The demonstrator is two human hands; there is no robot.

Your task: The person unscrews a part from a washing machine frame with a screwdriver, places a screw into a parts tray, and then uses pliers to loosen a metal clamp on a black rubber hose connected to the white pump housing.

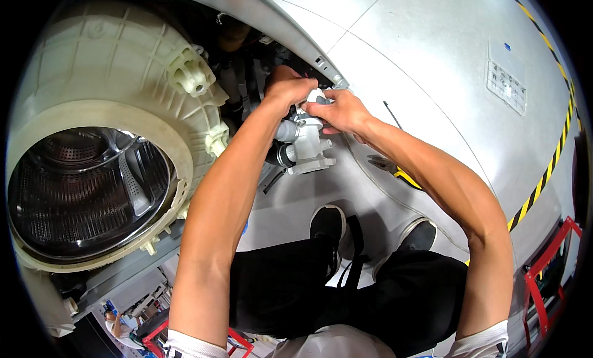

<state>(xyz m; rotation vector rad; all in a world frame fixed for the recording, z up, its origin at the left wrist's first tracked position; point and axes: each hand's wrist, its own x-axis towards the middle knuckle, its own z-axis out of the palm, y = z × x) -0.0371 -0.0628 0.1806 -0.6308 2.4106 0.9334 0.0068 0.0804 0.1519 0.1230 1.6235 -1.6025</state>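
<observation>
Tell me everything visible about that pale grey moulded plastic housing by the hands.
The pale grey moulded plastic housing looks matt and chunky, with a flat flange low down and a stub on its right. It sits roughly upright. A grey hose and a black ribbed hose meet its left side. The left hand and right hand crowd its top, partly hiding it.

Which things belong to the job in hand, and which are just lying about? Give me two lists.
Job in hand:
white housing, being handled
grey hose and black hose, at its side
tub, apparently the same machine

Lying about:
pliers, on the floor
thin dark rod, also there
Either may be a tool for this; neither is in use.
</observation>
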